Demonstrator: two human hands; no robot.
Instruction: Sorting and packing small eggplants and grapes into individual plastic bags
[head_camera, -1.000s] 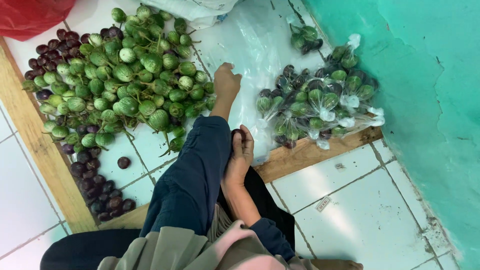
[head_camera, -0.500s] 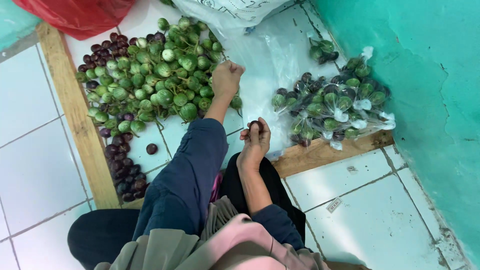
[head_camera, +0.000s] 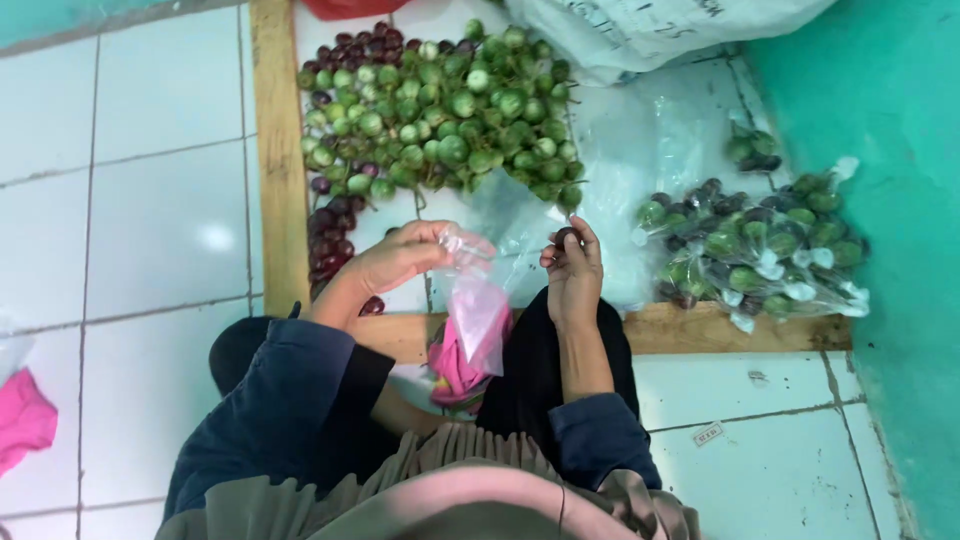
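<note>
My left hand (head_camera: 405, 255) pinches the rim of a clear plastic bag (head_camera: 478, 300) that hangs down in front of my lap. My right hand (head_camera: 573, 270) is raised beside it, fingers curled around a small dark purple eggplant (head_camera: 566, 238). Just beyond both hands lies a heap of small round green eggplants (head_camera: 450, 120), with dark purple ones (head_camera: 330, 235) along its left side, all on white tile inside a wooden frame (head_camera: 280, 150).
Several filled clear bags of eggplants (head_camera: 760, 250) lie to the right against a teal wall (head_camera: 880, 200). A large white sack (head_camera: 650, 30) sits at the top. Pink cloth (head_camera: 25, 420) lies on the tile floor at far left.
My left hand has come back from the green heap and now holds up a plastic bag. My right hand rose with a purple eggplant. The view shifted right.
</note>
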